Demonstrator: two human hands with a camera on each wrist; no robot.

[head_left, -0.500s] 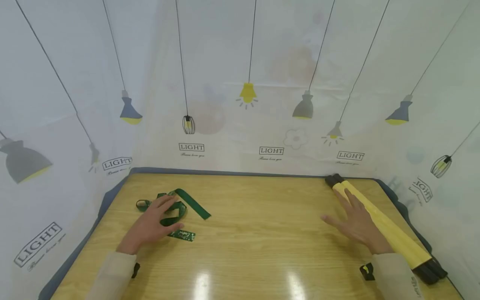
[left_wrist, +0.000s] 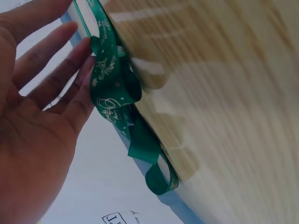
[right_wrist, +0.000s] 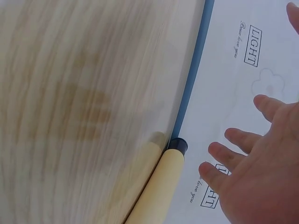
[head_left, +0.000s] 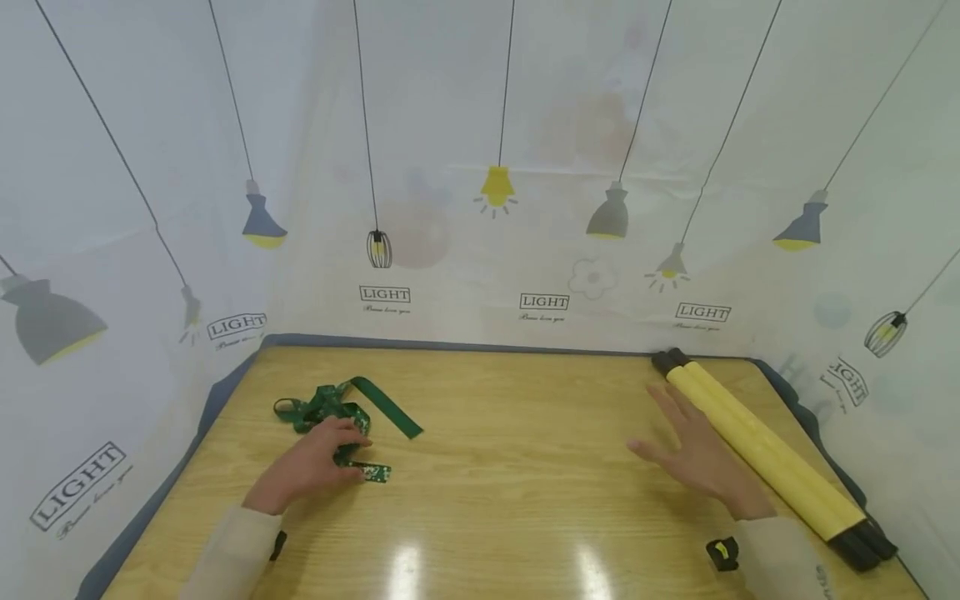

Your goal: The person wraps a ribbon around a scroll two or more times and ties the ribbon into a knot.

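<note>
A long green ribbon (head_left: pixel 386 406) with pale printed figures lies in loose loops on the left of the wooden table. Over its near part hovers my left hand (head_left: pixel 311 467), fingers slightly bent, thumb close to the short printed end. In the left wrist view the fingers (left_wrist: pixel 56 77) reach toward the printed ribbon (left_wrist: pixel 110 86) without curling round it; whether they touch it I cannot tell. On the right, my right hand (head_left: pixel 701 458) is spread above the table and holds nothing. Beside it lie two yellow rods (head_left: pixel 765 450) with black ends, side by side.
White sheeting (head_left: pixel 465 275) printed with lamps and "LIGHT" labels stands around the table on the back and both sides. A blue-grey strip (head_left: pixel 465 345) runs along the table's (head_left: pixel 525 467) back edge.
My left hand has drawn back toward me along the ribbon, uncovering more of its loops, and its fingers bend more. My right hand has shifted slightly left, away from the yellow rods.
</note>
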